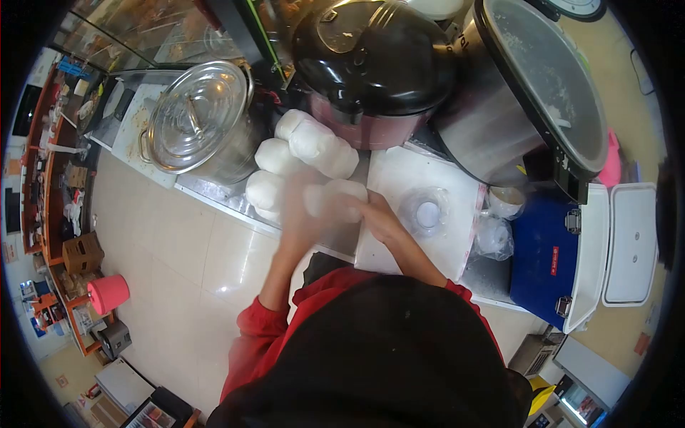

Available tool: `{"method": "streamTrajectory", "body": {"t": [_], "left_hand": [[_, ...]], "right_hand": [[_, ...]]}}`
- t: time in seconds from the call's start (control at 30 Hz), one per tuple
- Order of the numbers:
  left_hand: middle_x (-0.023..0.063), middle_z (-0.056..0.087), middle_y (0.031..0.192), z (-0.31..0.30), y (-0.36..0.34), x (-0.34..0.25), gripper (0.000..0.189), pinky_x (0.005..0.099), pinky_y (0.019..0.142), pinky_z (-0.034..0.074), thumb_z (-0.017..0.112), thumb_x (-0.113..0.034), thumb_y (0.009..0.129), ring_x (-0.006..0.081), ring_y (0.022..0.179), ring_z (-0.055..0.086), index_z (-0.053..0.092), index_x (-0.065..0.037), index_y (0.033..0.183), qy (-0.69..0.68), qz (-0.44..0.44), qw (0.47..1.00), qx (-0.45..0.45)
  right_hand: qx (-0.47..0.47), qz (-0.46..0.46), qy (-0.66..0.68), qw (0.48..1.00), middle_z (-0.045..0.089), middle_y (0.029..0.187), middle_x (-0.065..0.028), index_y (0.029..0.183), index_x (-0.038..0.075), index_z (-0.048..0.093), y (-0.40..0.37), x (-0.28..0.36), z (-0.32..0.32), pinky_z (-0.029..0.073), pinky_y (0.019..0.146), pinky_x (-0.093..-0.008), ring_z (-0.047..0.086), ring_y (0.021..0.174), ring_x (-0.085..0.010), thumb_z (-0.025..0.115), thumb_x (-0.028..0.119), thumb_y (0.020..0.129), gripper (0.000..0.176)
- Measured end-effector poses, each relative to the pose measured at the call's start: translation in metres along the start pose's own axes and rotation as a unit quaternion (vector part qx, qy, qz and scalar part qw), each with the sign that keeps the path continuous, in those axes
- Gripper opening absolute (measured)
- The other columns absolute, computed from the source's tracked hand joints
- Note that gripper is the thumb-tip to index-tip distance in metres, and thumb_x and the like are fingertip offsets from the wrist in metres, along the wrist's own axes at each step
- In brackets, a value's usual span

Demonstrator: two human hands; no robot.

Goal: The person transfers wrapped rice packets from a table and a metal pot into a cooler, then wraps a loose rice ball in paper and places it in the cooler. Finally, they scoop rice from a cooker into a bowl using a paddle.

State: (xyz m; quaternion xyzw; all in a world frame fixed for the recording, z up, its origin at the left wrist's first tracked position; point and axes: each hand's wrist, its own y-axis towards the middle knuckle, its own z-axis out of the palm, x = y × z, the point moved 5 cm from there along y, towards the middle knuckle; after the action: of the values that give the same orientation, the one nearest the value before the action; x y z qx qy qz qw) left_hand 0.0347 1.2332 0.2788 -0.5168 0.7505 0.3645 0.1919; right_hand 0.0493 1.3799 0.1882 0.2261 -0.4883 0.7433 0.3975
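My left hand [300, 214] is smeared by motion in front of the white rounded bundles, and its fingers cannot be made out. My right hand [379, 216] has its fingers closed on the side of a white bundle [346, 191] held between both hands. Behind them, more white bundles [314, 146] are stacked on the metal counter against the rice cooker. To the right of my right hand, a clear plastic item with a round white centre [428, 214] lies on a white board [385, 171].
A lidded steel pot [196, 121] stands left. Behind are a black-lidded cooker [371, 64] and a large steel cooker [492, 107]. Plastic-wrapped bowls [494, 237] and a blue cool box [539, 257] are at the right. The counter's front edge [228, 208] runs near my body.
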Motion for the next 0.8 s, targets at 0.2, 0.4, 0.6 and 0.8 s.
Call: {"method": "streamTrajectory", "body": {"t": [0.2, 0.4, 0.6, 0.8], "left_hand": [[0.0245, 0.046, 0.12, 0.01, 0.07, 0.033, 0.075, 0.0429, 0.097, 0.033, 0.07, -0.039, 0.074, 0.0376, 0.112, 0.042, 0.038, 0.005, 0.126, 0.14, -0.052, 0.987, 0.052], [0.023, 0.043, 0.116, 0.012, 0.093, 0.056, 0.088, 0.0425, 0.097, 0.034, 0.082, -0.038, 0.057, 0.0371, 0.112, 0.04, 0.04, 0.008, 0.12, 0.194, -0.11, 0.958, 0.181], [0.0161, 0.046, 0.116, 0.009, 0.07, 0.033, 0.078, 0.0322, 0.092, 0.037, 0.078, -0.024, 0.067, 0.025, 0.1, 0.048, 0.035, 0.003, 0.126, 0.077, -0.236, 0.968, 0.05], [0.0165, 0.044, 0.122, 0.061, 0.023, -0.127, 0.078, 0.0461, 0.092, 0.04, 0.07, -0.027, 0.074, 0.0248, 0.114, 0.044, 0.028, -0.002, 0.135, -0.54, -0.28, 0.794, 0.007]], "right_hand": [[0.009, 0.007, 0.052, 0.999, 0.058, 0.111, -0.0088, 0.12, -0.003, 0.049, -0.104, 0.046, -0.066, 0.043, 0.09, -0.0306, 0.055, 0.102, -0.0166, 0.071, 0.007, 0.075, 0.052], [-0.222, -0.151, -0.143, 0.953, 0.054, 0.115, -0.0104, 0.119, 0.001, 0.047, -0.332, 0.183, -0.158, 0.041, 0.093, -0.0331, 0.053, 0.107, -0.0199, 0.079, 0.014, 0.054, 0.074], [-0.409, -0.134, -0.282, 0.857, 0.057, 0.108, -0.0107, 0.123, 0.003, 0.045, -0.401, 0.263, -0.302, 0.043, 0.089, -0.0293, 0.055, 0.101, -0.0183, 0.072, 0.016, 0.067, 0.063], [-0.228, 0.069, -0.41, 0.88, 0.051, 0.109, -0.0158, 0.119, 0.001, 0.044, -0.301, 0.196, -0.413, 0.039, 0.091, -0.0342, 0.048, 0.106, -0.025, 0.071, 0.021, 0.069, 0.061]]}}
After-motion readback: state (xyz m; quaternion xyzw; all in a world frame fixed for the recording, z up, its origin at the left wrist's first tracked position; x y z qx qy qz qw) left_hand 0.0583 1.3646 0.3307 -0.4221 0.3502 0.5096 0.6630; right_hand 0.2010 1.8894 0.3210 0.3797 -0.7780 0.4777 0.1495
